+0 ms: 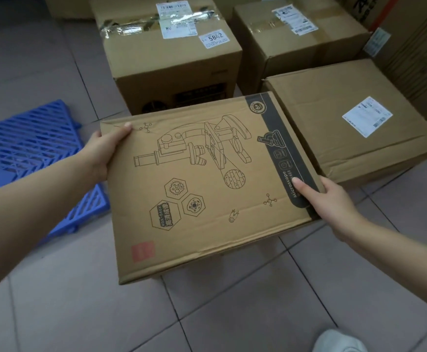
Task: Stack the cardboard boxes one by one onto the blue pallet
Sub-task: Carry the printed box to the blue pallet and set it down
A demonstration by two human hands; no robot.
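Observation:
A flat cardboard box printed with a microscope drawing [202,184] is held above the tiled floor in the middle of the view. My left hand [103,153] grips its left edge, thumb on top near the far corner. My right hand [326,201] grips its right edge over the dark printed strip. The blue pallet [27,151] lies on the floor to the left, its right side partly hidden by my left arm and the box. Nothing rests on the part of the pallet that I can see.
A tall taped box [171,57] stands behind the held one. Another box [301,39] sits at the back right. A wide flat box with a white label [354,118] lies at the right. Stacked cartons [420,47] fill the far right. My shoe [339,341] shows at the bottom.

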